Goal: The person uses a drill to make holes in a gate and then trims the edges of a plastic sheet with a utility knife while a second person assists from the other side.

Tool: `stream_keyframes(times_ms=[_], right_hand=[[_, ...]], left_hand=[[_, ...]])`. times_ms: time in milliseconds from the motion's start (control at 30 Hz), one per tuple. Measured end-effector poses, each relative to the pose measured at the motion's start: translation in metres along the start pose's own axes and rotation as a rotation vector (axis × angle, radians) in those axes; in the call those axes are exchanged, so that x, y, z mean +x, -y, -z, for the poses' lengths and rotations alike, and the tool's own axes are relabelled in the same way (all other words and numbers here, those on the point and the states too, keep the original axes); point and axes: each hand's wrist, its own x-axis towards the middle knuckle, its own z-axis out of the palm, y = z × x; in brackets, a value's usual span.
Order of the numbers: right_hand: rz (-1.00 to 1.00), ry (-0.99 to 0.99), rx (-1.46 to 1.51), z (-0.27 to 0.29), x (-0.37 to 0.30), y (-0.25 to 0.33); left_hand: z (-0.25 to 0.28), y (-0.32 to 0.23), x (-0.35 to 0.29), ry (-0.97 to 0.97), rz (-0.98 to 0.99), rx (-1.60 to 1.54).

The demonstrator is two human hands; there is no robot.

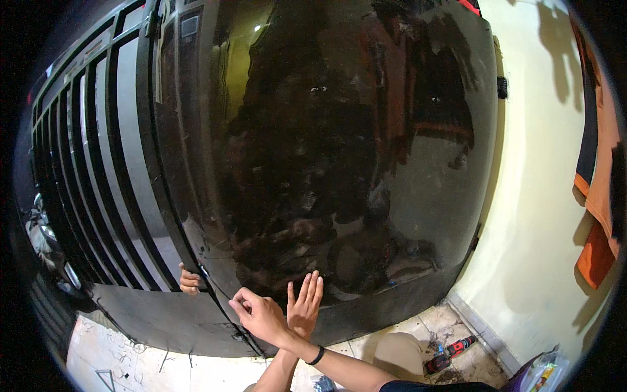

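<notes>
My forearms cross in front of a dark, glossy panel (307, 163) of a metal gate. My left hand (305, 306) lies flat against the lower part of the panel, fingers stretched out. My right hand (260, 318), with a black band (317, 355) at its wrist, is left of it, by the seam between the panel and the barred section. Its thumb and forefinger are pinched together at the end of a thin dark line, perhaps a wire; I cannot make out what they hold. Another person's hand (190, 279) curls round the gate's edge from behind.
The barred gate section (111, 157) stands at the left. A red and black cordless drill (449, 355) lies on the tiled floor (366, 343), among dark debris. Orange and dark clothing (595, 248) hangs on the pale wall (535, 196). A clear plastic bag (548, 372) is at lower right.
</notes>
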Motion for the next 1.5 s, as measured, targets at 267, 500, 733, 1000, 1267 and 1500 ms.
stream_keyframes(times_ms=[267, 500, 733, 1000, 1267, 1500], right_hand=[[0.078, 0.027, -0.068, -0.030, 0.021, 0.002], [0.078, -0.002, -0.049, -0.041, 0.035, 0.002], [0.133, -0.043, 0.005, -0.079, 0.033, 0.000], [0.077, 0.049, -0.157, -0.081, 0.046, 0.012], [0.175, -0.005, -0.134, -0.088, 0.077, -0.008], [0.159, -0.031, -0.123, -0.102, 0.083, -0.005]], left_hand=[[-0.011, -0.004, 0.001, 0.065, -0.005, -0.052], [-0.017, -0.006, 0.010, -0.008, 0.002, -0.130], [-0.029, 0.014, -0.009, -0.199, 0.080, -0.279], [-0.022, 0.003, -0.006, -0.250, 0.100, -0.207], [-0.027, 0.000, 0.009, -0.140, 0.035, -0.309], [-0.032, 0.000, 0.006, -0.155, 0.047, -0.299]])
